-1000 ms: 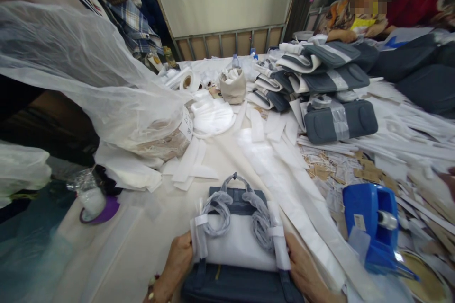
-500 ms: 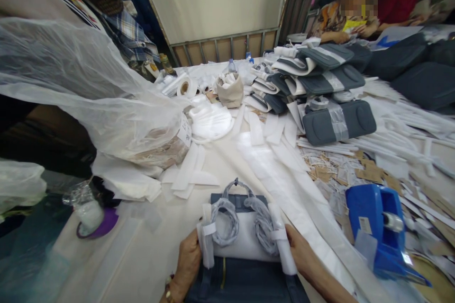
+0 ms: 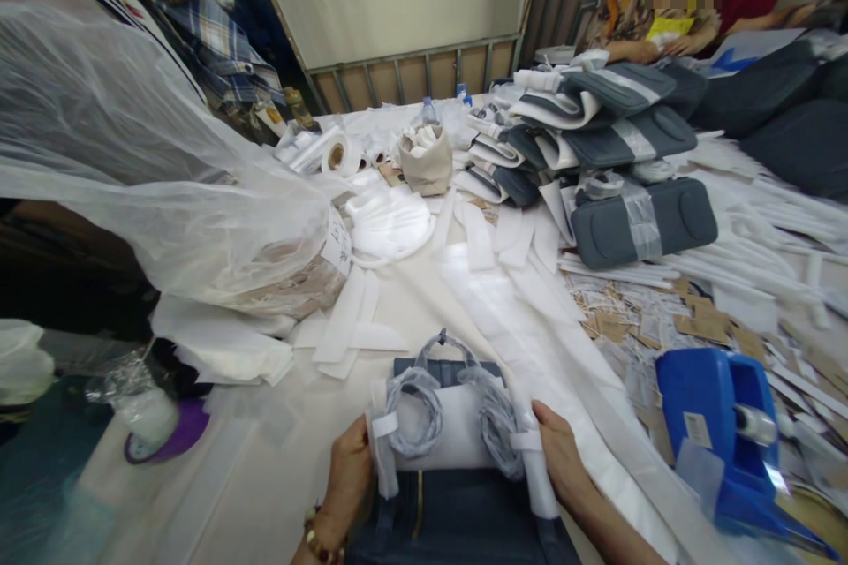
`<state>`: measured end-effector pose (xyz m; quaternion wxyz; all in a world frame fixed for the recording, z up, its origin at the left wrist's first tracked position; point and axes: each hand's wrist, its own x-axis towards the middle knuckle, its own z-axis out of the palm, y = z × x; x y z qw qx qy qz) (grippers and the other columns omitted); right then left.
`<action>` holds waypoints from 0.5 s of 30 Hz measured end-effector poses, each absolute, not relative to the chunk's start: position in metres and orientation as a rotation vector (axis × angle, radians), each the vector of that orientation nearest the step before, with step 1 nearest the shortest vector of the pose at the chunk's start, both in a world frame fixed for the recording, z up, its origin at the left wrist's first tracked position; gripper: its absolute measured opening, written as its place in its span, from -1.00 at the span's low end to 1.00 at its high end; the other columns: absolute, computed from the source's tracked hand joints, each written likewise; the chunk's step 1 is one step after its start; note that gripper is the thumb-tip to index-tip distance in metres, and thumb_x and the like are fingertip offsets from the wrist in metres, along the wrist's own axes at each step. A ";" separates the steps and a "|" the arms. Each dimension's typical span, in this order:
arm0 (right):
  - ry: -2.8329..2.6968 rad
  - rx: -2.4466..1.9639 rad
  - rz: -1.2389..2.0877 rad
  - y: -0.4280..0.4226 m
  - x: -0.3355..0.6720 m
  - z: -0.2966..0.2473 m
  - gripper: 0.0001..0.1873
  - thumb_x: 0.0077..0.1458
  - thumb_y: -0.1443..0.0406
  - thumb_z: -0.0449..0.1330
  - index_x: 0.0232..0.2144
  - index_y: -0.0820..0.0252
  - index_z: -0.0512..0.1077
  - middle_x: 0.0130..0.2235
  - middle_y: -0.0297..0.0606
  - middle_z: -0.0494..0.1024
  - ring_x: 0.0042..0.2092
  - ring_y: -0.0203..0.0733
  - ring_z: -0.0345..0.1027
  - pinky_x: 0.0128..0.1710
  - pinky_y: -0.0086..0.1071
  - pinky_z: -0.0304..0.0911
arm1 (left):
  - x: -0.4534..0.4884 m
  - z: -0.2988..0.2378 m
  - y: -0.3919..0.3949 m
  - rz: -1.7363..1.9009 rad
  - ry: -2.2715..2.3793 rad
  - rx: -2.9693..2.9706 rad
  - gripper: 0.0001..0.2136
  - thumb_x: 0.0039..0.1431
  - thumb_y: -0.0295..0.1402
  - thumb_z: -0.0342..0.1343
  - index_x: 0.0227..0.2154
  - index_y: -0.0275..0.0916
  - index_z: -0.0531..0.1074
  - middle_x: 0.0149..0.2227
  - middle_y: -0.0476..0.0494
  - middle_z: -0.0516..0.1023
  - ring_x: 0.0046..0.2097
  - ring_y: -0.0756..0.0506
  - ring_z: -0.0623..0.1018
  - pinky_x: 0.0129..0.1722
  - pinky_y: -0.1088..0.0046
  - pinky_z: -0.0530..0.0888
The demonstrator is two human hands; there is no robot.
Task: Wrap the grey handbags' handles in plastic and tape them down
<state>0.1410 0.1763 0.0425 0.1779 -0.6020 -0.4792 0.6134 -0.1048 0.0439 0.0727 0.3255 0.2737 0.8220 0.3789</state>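
A dark blue-grey bag (image 3: 457,516) lies at the near edge of the table, its upper part covered by a white wrapping sheet (image 3: 442,437) and its coiled straps (image 3: 414,410) wrapped in thin foam. My left hand (image 3: 348,477) grips the left edge of the white sheet, fingers curled on it. My right hand (image 3: 560,459) presses the sheet's right edge, thumb on top. White strips run down both sides of the bag under my fingers.
A blue tape dispenser (image 3: 722,433) sits at right. Stacked grey bags (image 3: 616,159) lie further back, with loose white strips and brown tags around. A large clear plastic bag (image 3: 152,177) fills the left. Other people sit at the far right.
The bag has slid toward me and the white sheet now covers less of it. Both hands stayed on its side edges; the view shifted slightly.
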 end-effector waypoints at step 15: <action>-1.658 -1.449 1.812 0.176 0.153 0.045 -0.70 -0.31 0.33 0.24 -0.37 0.20 0.45 -0.31 -0.24 0.46 -0.20 -0.02 0.34 -0.14 -0.21 0.26 | -0.128 0.087 0.024 0.731 1.525 0.295 -0.64 -0.28 -0.37 0.10 -0.30 -0.24 0.48 -0.46 -0.02 0.54 -0.38 -0.11 0.49 -0.36 0.40 0.41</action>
